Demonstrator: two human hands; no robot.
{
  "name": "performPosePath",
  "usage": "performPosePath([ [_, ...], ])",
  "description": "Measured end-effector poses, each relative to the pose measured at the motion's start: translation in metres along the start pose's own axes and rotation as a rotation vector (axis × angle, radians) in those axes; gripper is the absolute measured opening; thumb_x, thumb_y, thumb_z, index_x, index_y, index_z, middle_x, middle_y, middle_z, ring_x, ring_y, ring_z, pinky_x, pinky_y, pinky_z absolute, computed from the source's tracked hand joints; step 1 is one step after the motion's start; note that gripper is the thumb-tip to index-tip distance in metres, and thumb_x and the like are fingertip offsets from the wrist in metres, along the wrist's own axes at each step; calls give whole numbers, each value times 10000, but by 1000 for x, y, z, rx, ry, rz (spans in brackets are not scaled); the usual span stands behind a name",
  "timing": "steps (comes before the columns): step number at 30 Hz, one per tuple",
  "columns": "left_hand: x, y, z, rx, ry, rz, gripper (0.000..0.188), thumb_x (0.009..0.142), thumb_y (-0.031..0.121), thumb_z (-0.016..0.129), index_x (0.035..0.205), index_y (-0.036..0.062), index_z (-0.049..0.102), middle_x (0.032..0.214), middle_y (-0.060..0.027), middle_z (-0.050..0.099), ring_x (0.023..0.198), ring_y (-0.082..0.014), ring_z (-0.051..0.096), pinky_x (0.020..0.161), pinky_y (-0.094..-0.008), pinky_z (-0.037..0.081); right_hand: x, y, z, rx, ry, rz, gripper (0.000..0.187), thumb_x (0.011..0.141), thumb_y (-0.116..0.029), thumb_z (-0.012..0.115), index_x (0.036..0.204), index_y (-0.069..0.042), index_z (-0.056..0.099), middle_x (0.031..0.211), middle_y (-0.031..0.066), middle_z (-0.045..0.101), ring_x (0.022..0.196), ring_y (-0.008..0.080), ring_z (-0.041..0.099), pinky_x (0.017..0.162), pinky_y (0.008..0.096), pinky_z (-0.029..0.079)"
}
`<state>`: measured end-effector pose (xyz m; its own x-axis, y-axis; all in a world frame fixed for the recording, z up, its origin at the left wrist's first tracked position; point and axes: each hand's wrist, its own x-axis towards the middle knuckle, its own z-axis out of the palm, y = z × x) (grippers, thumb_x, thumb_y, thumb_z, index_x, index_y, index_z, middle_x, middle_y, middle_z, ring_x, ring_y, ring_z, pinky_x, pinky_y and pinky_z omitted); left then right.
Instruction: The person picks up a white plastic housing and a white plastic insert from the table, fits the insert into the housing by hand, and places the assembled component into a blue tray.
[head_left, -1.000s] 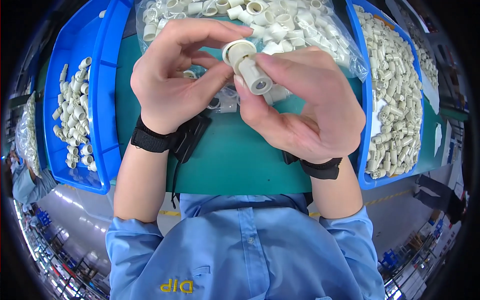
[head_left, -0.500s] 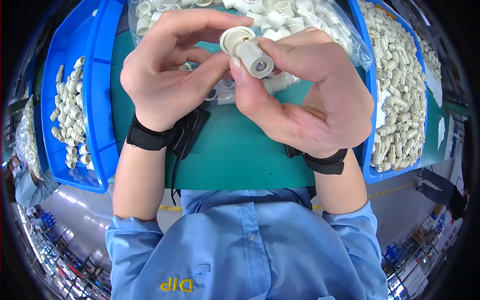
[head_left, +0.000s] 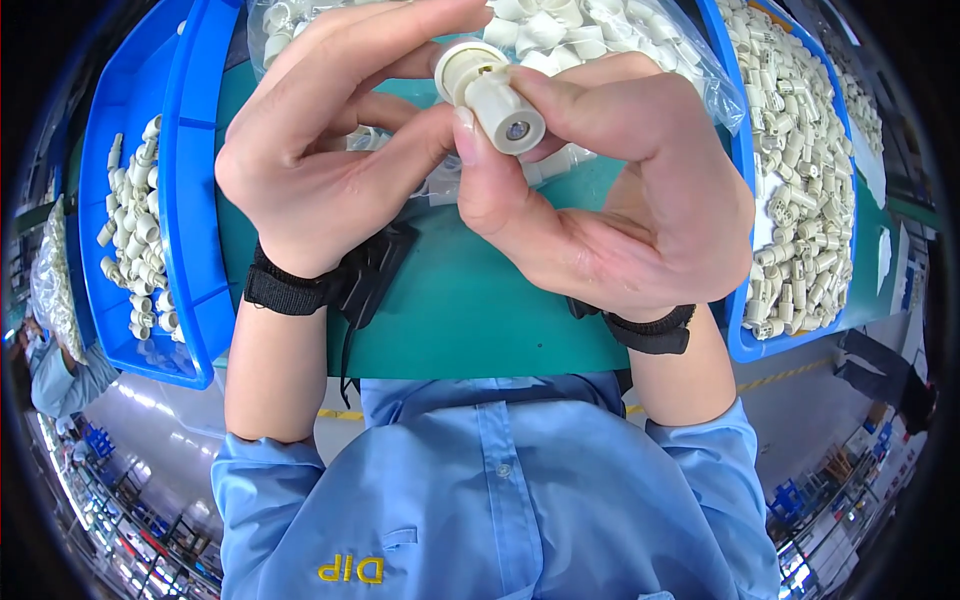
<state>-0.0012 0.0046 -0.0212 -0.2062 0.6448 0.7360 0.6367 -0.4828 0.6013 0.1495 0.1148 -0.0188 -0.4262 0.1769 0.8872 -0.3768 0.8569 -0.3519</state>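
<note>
A wide off-white plastic cap (head_left: 458, 66) and a narrower white plastic cylinder (head_left: 492, 108) meet above the table, the cylinder tilted toward me. The cylinder's near end shows a round metal centre. My left hand (head_left: 325, 150) is closed about the cap, thumb below and index finger arched over its far side. Between the thumb and index finger of my right hand (head_left: 620, 200) is the cylinder. How deep the cylinder sits in the cap cannot be made out. The other fingers of my right hand are partly hidden behind it.
Beyond my hands lies a clear bag (head_left: 690, 75) of white plastic caps on the green table (head_left: 450, 310). A blue bin (head_left: 200, 230) with white parts stands at left. Another blue bin (head_left: 738, 300), filled with small cylinders, stands at right. Dark straps (head_left: 285, 290) circle my wrists.
Both hands have shifted very slightly, the left one a little outward and up. The cap and cylinder stay together, turned slightly.
</note>
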Motion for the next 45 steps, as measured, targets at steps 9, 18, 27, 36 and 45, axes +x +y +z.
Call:
performPosePath([
  [9,0,7,-7,138,-83,-39,399,806,-45,749,1186,-104,642,1135,-203,674,1003,-227,680,762,-253,580,2,-4,-1,38,-16,136,335,687,117,802,966,80,620,833,129,678,682,125,648,576,218,525],
  [18,0,0,-9,123,-82,63,395,795,-64,742,1174,-108,639,1126,-216,681,982,-218,683,754,-263,583,2,3,-1,434,-12,330,342,732,13,741,1037,82,602,876,136,673,694,137,661,565,219,534],
  [27,0,22,-8,-162,-14,-235,607,786,-19,797,1312,-111,507,1123,-274,677,935,-229,705,747,-260,573,2,-6,-6,802,-141,742,468,881,-260,640,1168,99,555,932,166,657,712,179,668,527,239,537],
  [36,3,12,-9,-172,-62,-170,610,786,-21,796,1310,-113,496,1107,-279,680,916,-231,711,738,-271,578,13,-1,-14,934,-465,961,855,966,-644,367,1345,119,436,1053,226,623,758,250,673,473,286,535],
  [45,-8,-7,-19,-119,-81,66,709,766,43,833,1334,-119,440,1144,-286,671,930,-215,704,766,-244,559,3,7,-8,1189,-479,879,987,865,-740,507,1329,129,448,1174,276,597,627,186,575,439,276,488],
])
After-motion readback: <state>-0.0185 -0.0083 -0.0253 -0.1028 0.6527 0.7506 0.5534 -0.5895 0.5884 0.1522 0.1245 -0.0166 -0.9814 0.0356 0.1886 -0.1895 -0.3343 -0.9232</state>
